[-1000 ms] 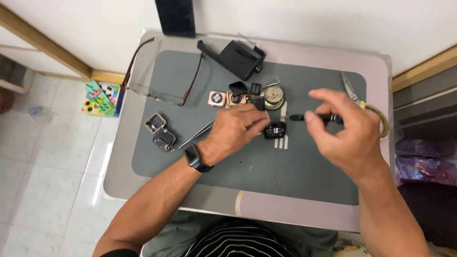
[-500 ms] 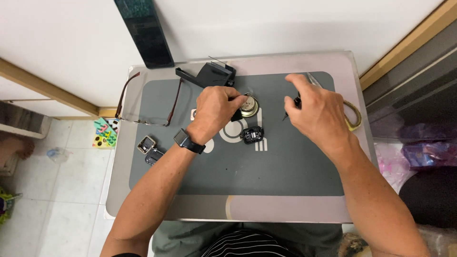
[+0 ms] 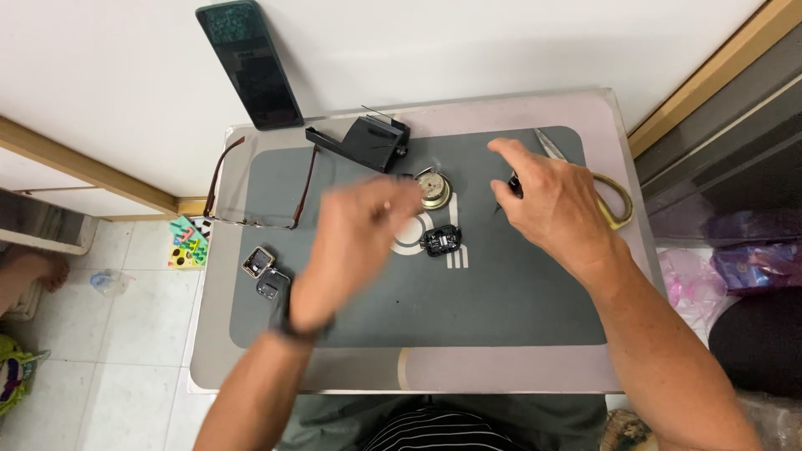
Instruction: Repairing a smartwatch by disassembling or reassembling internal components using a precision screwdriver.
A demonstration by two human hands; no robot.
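— What lies on the grey mat (image 3: 501, 309)?

— Largest first: a black holder (image 3: 368, 142) at the far edge, spectacles (image 3: 259, 188) at the left, then the round brass watch part (image 3: 434, 190) and a small black watch case (image 3: 441, 240) (mid-mat).

— And the hands?

— The right hand (image 3: 555, 205) pinches a slim dark tool (image 3: 511, 188), its long axis running from far-right to near-left, tip toward the brass part. The left hand (image 3: 355, 242) hovers blurred; its grip I cannot tell.

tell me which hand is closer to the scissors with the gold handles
Right. The right hand lies beside the scissors, partly over their blades at the mat's right edge. The left hand, motion-blurred, is well to their left, past the round watch case.
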